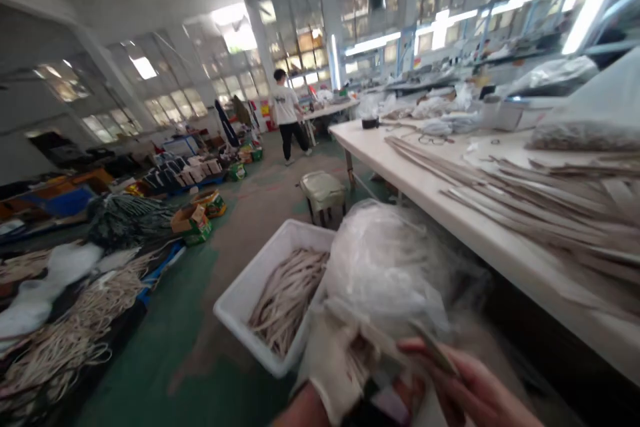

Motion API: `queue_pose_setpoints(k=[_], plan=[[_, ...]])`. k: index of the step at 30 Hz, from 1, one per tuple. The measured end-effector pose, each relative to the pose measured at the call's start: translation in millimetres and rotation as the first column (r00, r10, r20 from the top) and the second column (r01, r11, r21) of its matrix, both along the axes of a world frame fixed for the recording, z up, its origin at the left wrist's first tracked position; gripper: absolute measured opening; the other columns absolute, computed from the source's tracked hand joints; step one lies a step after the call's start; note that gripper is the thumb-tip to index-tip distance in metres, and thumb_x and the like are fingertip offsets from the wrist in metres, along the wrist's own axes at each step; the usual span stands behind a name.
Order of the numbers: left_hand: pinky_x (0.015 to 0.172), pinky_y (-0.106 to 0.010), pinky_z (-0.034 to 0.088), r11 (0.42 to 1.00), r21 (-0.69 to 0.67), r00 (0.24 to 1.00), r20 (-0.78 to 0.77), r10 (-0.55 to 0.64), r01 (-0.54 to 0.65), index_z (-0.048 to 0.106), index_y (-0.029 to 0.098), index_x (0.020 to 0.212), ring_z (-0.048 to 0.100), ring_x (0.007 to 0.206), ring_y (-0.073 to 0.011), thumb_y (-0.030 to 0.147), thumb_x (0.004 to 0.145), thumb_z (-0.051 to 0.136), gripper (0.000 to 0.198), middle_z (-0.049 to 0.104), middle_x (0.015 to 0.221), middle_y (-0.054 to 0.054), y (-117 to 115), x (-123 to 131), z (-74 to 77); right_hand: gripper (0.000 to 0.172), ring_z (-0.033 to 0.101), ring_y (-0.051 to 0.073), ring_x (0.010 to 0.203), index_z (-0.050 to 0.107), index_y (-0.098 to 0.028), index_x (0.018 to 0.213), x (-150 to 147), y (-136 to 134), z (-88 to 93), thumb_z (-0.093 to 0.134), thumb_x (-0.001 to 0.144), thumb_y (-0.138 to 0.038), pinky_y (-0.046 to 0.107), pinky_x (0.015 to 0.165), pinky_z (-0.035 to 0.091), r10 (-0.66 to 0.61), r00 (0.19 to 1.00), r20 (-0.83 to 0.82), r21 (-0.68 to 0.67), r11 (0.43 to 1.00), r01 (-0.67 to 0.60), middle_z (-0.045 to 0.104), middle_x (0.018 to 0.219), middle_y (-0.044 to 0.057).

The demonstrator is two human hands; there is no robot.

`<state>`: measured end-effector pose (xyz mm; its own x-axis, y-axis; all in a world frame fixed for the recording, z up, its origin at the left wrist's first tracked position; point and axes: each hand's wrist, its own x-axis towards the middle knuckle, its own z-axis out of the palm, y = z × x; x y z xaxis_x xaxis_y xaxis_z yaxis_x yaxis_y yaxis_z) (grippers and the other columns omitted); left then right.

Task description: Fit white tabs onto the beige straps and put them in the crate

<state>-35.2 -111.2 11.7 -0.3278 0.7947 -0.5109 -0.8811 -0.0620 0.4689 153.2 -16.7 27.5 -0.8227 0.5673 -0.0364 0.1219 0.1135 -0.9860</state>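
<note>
Strips (545, 213) of flat, grey-brown material fan across the right side of the frame, long and slightly curled, on a smooth pale table (367, 141). At lower centre I see a white bin (250, 277), smooth-walled, with a tangle of similar ribbons (293, 293) inside. Crinkled, translucent plastic (385, 257) bulges beside it, touching its right side.

From my remote seat, the table's near edge runs diagonally from upper centre down to the lower right corner. Left of the bin, the green and brown floor (190, 320) makes a lane up the frame, bordered at lower left by looped, cord-like bundles (85, 327). A padded stool (323, 192) stands above the bin, just left of the table; farther up the lane is another person (287, 107) in a white top.

At bottom centre-right, motion blur softens both hands. My right hand (473, 377) has its fingers closed around a thin, flat piece (436, 349), which tilts toward the upper left, below the plastic. My left hand (334, 361) is a pale, cloth-like shape beyond the wrist, left of that piece; I cannot tell how far open it is or what it grips.
</note>
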Motion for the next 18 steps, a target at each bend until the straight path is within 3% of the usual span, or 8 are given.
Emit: queue_pose_setpoints(k=[2,4,6,8,10,13,18], plan=[[0.068,-0.028,0.056,0.995,-0.077,0.993,0.092,0.068,-0.061,0.07,0.018,0.082,0.068,0.065,-0.0138,0.019,0.078,0.075,0.006,0.071,0.074,-0.002,-7,-6,3.6,0.047,0.055,0.011,0.045,0.07,-0.02,0.121,15,1,0.4,0.055,0.091,-0.054,0.023,0.046,0.051,-0.087,0.99,-0.115,-0.091,0.993,0.077,0.073,0.077,0.007],[0.066,-0.026,0.055,0.992,-0.118,0.989,0.135,0.06,-0.044,0.068,0.015,0.078,0.065,0.058,-0.0117,0.018,0.086,0.068,0.008,0.067,0.064,-0.001,-12,-12,10.3,0.038,0.039,0.005,0.037,0.07,-0.022,0.116,20,1,-4.6,0.058,0.091,-0.048,0.021,0.036,0.039,-0.346,0.92,-0.185,-0.19,0.931,0.312,0.073,0.094,0.009],[0.066,-0.026,0.055,0.991,-0.137,0.989,0.148,0.025,-0.005,0.068,0.015,0.078,0.064,0.056,-0.0113,0.019,0.089,0.064,0.013,0.066,0.061,0.0,-13,-15,17.3,0.035,0.043,0.006,0.041,0.068,-0.023,0.118,19,-4,-10.2,0.063,0.089,-0.042,0.022,0.038,0.041,-0.418,0.893,-0.166,-0.166,0.905,0.393,0.072,0.1,0.008],[0.067,-0.027,0.055,0.988,-0.149,0.987,0.156,-0.022,0.045,0.069,0.015,0.081,0.065,0.058,-0.0117,0.018,0.089,0.065,0.009,0.068,0.064,0.0,-13,-14,22.7,0.036,0.051,0.009,0.048,0.067,-0.025,0.121,14,-11,-9.7,0.068,0.087,-0.036,0.024,0.044,0.048,-0.374,0.913,-0.164,-0.039,0.927,0.373,0.073,0.106,0.009],[0.068,-0.027,0.056,0.984,-0.155,0.985,0.162,-0.062,0.088,0.07,0.014,0.086,0.067,0.061,-0.0122,0.016,0.088,0.065,0.005,0.071,0.069,-0.001,-13,-11,25.4,0.036,0.064,0.014,0.066,0.069,-0.027,0.12,10,-16,-1.5,0.071,0.085,-0.029,0.03,0.06,0.058,-0.282,0.939,-0.199,0.146,0.939,0.313,0.071,0.116,0.009],[0.069,-0.027,0.056,0.973,-0.178,0.978,0.172,-0.117,0.148,0.07,0.013,0.085,0.067,0.061,-0.0126,0.017,0.089,0.064,0.008,0.071,0.069,-0.003,-12,-6,24.3,0.031,0.069,0.023,0.1,0.072,-0.028,0.116,7,-18,16.7,0.072,0.085,-0.024,0.04,0.086,0.059,-0.12,0.961,-0.251,0.371,0.904,0.21,0.071,0.12,0.008],[0.073,-0.027,0.056,0.952,-0.207,0.962,0.201,-0.185,0.227,0.07,0.013,0.088,0.068,0.065,-0.0139,0.019,0.089,0.065,0.008,0.072,0.073,-0.004,-12,-4,15.9,0.016,0.072,0.02,0.09,0.076,-0.025,0.096,1,-11,32.8,0.061,0.092,-0.027,0.034,0.077,0.06,-0.004,0.982,-0.191,0.485,0.869,0.098,0.075,0.107,0.007]])
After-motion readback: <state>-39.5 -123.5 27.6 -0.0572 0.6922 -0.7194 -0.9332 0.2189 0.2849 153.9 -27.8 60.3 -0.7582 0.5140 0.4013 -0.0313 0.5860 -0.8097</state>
